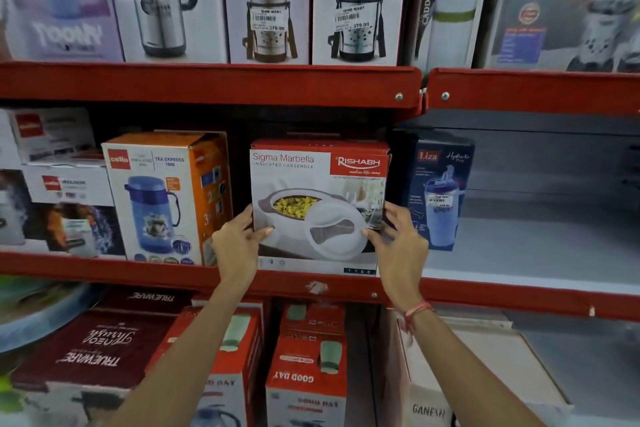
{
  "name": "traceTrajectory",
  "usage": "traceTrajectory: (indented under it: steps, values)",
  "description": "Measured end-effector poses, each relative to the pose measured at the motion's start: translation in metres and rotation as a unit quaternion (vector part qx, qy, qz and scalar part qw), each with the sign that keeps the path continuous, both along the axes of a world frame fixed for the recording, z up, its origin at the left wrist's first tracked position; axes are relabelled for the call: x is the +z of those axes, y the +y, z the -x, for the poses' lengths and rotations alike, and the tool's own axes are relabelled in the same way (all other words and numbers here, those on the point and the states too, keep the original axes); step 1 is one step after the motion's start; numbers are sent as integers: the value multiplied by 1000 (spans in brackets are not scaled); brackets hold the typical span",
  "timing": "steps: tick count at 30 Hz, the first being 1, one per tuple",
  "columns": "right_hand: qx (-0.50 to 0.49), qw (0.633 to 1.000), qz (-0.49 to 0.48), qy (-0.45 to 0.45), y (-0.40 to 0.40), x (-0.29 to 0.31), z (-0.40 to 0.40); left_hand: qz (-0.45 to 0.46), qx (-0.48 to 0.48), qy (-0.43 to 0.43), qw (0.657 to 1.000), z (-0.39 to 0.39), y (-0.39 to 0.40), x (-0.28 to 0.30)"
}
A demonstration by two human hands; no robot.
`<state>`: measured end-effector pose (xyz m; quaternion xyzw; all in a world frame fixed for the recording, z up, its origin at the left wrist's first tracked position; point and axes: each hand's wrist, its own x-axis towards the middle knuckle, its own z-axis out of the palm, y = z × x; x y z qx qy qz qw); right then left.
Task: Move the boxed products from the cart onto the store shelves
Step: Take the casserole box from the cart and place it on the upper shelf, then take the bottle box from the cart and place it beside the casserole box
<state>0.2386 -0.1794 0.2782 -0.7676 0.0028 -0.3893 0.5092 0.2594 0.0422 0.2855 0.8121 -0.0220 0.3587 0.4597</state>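
Note:
A white and red casserole box [318, 184] labelled Sigma Marbella stands upright on the middle red shelf [138, 272], its front face toward me. My left hand [239, 243] grips the box's lower left edge, thumb on the front. My right hand [398, 239] grips the lower right edge the same way. The box sits between an orange Cello flask box [162, 198] on its left and a dark blue Liza bottle box [438, 191] on its right. The cart is out of view.
The upper shelf [207, 83] holds Good Day flask boxes [266, 3] and others. To the right of the blue box, the middle shelf floor [536, 246] shows bare grey. The bottom shelf holds red Good Day boxes [308, 367] and a maroon Trueware box [93, 347].

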Motion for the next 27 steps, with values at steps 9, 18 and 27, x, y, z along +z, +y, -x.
traceTrajectory:
  steps: [9,18,27]
  values:
    - [-21,999,43,-12,4,-15,21,-37,-9,52,998,5,-2,-22]
    - [39,998,15,-40,7,-82,139,-61,-100,-44,992,105,-38,-87]
    - [18,967,-27,254,-23,-254,239,-38,-182,219,958,208,-85,-268]
